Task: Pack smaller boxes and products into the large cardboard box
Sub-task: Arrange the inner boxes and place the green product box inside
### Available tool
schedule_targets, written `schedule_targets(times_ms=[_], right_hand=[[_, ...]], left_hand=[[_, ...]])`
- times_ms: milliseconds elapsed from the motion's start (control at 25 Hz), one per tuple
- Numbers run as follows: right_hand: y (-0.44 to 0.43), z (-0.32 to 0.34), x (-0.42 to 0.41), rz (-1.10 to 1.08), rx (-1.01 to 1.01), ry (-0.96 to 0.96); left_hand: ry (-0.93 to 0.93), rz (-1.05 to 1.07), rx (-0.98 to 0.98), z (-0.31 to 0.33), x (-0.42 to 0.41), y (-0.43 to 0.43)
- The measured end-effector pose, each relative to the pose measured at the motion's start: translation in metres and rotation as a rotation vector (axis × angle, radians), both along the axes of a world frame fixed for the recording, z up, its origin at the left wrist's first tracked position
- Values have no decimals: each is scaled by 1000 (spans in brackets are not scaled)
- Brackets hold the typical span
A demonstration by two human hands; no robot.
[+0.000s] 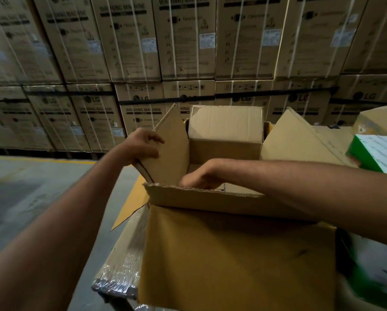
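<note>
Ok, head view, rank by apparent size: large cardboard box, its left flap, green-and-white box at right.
1. large cardboard box, clearly biggest.
2. left flap, gripped by the left hand.
3. green-and-white box; the frame edge crops it, so flap versus it is unsure.

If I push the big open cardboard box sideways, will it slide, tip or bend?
Probably it slides rather than tips: the large cardboard box looks wider than tall. Its corrugated edges suggest fairly stiff walls. The left flap, gripped by the left hand, stands loose and would likely fold at its crease first.
</note>
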State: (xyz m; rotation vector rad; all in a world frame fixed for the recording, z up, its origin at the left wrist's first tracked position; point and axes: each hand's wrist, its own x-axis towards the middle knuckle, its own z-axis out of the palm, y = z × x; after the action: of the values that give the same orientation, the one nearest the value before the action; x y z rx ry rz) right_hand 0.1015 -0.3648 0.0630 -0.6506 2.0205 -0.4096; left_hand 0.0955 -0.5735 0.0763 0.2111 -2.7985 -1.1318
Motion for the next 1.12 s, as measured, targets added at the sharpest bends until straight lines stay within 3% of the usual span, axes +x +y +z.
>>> schedule_targets(times_ms=[80, 160, 440, 480, 560, 640, 680, 840, 920, 1040, 1120], right_hand=[[5, 8, 2, -22, -2, -23], [9, 9, 5, -62, 23, -26], [8, 1, 12, -92, 95, 28], [15, -1, 8, -86, 146, 5], [32, -4, -1, -100, 307, -31], [45, -7, -9, -130, 398, 71], [48, -7, -10, -99, 446, 151], [67, 7, 0, 268, 814, 545], [99, 19, -6, 138, 886, 698], [167, 39, -19, -266, 879, 792], [207, 36, -35, -255, 924, 872]], left_hand=[[-45, -5, 176, -9, 13, -15], [-34, 6, 228, -20, 16, -19], [-6, -11, 177, -24, -5, -27], [-2, -1, 72, -24, -5, -26], [-55, 17, -410, -17, -9, -15], [-41, -42, -918, -1, -13, 19], [-30, -122, -1019, 10, -14, 43], [-175, -463, -812, 24, -30, 137], [-208, -503, -729, 19, -43, 165], [-330, -618, -704, 10, -55, 196], [-427, -720, -686, 2, -58, 220]])
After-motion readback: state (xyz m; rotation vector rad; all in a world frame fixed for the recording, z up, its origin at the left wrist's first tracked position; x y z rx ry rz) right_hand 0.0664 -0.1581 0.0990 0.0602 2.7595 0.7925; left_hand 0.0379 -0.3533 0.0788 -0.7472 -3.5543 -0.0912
